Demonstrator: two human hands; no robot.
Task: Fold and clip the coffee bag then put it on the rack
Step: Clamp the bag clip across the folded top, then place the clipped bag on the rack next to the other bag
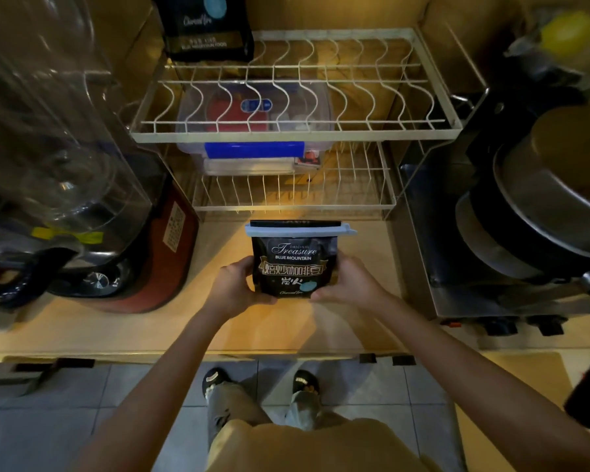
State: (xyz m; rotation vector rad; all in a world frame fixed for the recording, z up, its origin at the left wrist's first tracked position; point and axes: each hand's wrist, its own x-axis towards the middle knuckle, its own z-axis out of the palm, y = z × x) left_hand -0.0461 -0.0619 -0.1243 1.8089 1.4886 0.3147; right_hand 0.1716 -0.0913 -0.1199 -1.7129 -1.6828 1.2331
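A black coffee bag (293,260) stands upright over the wooden counter, in front of the rack. Its top is folded down, and a light blue clip (300,230) runs across the fold. My left hand (234,287) grips the bag's lower left side, and my right hand (349,284) grips its lower right side. The white wire rack (297,134) has two tiers and stands just behind the bag. A second black coffee bag (208,28) stands on the upper tier at its back left.
A clear plastic box with a blue latch (254,149) sits on the rack's lower tier. A blender with a clear jug (65,199) stands to the left. Stacked metal pots (539,206) sit on a stove at the right. The counter edge (198,356) is near my legs.
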